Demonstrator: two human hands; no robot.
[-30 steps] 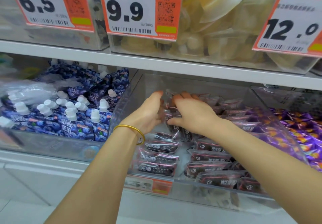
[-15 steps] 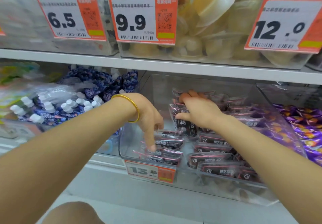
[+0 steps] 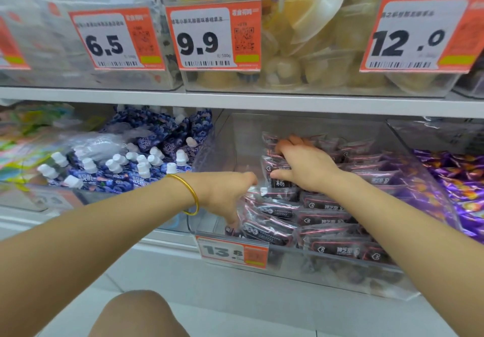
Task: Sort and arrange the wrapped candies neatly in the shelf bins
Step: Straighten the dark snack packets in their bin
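In the clear bin (image 3: 235,140), centre frame, lie dark wrapped candies (image 3: 324,217); right grip (image 3: 306,166) clasps an upright bundle; left grip (image 3: 225,195), fingers extended, presses the front row; best nudge edges flush before letting go.

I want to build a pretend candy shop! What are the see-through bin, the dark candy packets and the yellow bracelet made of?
The bin looks like clear hard plastic: you see straight through its glossy walls. The dark candy packets seem thin plastic film, shiny and crinkled. The bracelet looks like polished gold-coloured metal; real gold or not, I cannot tell.
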